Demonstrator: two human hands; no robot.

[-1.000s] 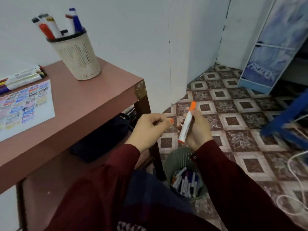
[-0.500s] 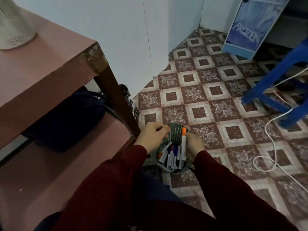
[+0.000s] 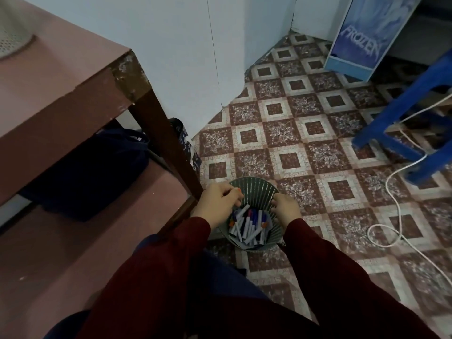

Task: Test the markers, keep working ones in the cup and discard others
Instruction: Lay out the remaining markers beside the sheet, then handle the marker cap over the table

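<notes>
A green mesh waste bin (image 3: 255, 188) stands on the floor by the table leg, with several discarded markers (image 3: 248, 225) inside, one of them orange-capped (image 3: 263, 225). My left hand (image 3: 219, 204) hovers over the bin's left rim and pinches a small orange cap (image 3: 238, 190) in its fingertips. Over the right rim, my right hand (image 3: 286, 209) holds nothing, its fingers loosely bent. The cream mesh cup (image 3: 11, 35) shows only as an edge at the top left on the table; its markers are out of view.
The pink-brown table (image 3: 61, 77) and its dark leg (image 3: 166, 143) stand left of the bin. A dark blue bag (image 3: 85, 172) lies on the lower shelf. A blue stool (image 3: 401, 118), a white cable (image 3: 396, 206) and a Frozen-printed box (image 3: 359, 45) occupy the tiled floor to the right.
Both hands went down from chest height to the bin. My right hand let go of the orange marker, which now lies in the bin. My left hand keeps the cap.
</notes>
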